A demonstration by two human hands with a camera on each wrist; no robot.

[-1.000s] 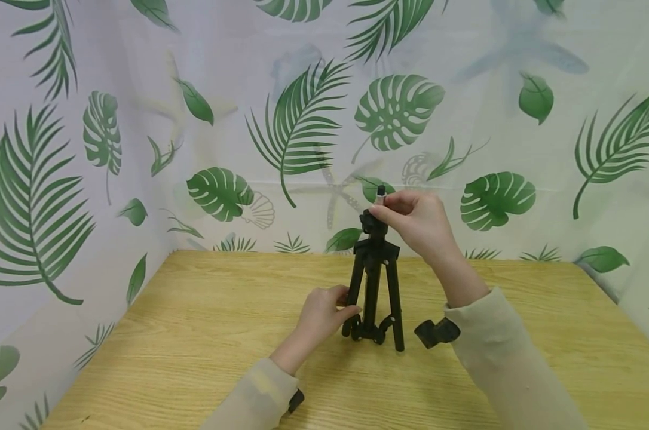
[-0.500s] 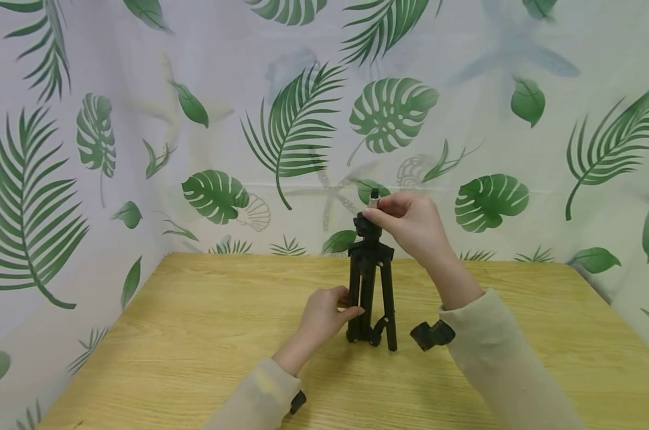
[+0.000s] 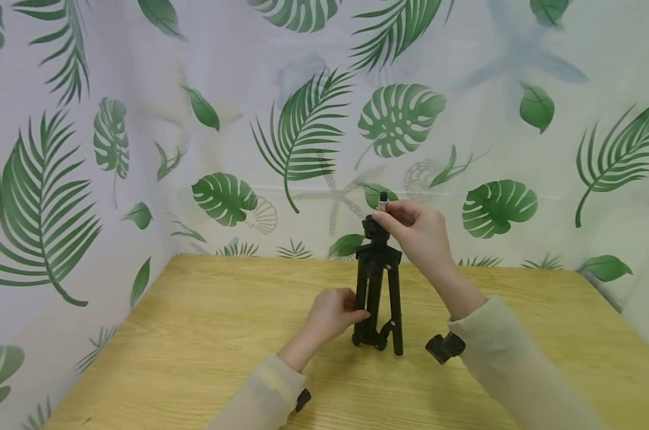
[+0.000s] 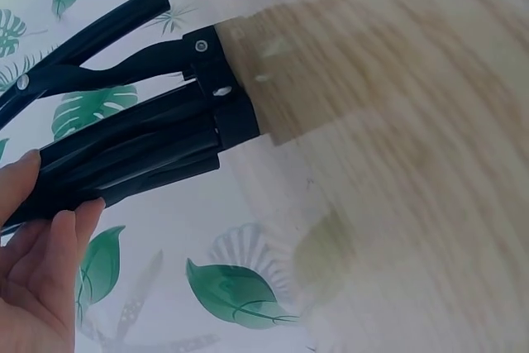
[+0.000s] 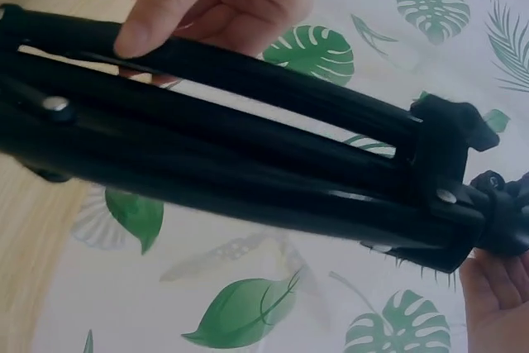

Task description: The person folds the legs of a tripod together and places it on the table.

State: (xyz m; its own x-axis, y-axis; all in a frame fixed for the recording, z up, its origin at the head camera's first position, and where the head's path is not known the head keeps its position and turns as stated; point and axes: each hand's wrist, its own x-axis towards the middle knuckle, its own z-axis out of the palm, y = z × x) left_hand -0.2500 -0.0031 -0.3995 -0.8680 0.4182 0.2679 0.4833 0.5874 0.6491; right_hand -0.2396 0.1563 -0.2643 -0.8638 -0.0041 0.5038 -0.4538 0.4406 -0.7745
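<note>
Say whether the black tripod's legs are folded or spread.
Partly folded: the left wrist view shows one tripod leg angled outward, the other tubes bunched together.

From the left wrist, I see the left hand [image 4: 43, 274] gripping a black tripod [image 4: 132, 136], its thumb on one side of the gathered legs and its fingers curled against the other. A separate leg [image 4: 103, 37] angles away from the bundle, joined to it by a wavy brace [image 4: 116, 77] with a silver rivet [image 4: 23, 82] where the two cross. At the legs' far end sits a blocky black bracket [image 4: 238, 117], with a round screw [image 4: 201, 45] near one corner. Behind hangs a white cloth [image 4: 169, 241] printed with green leaves and a pale shell. Pale wooden tabletop [image 4: 421, 105] fills the right, streaked with grain, with a darker brown patch just beside the bracket.
</note>
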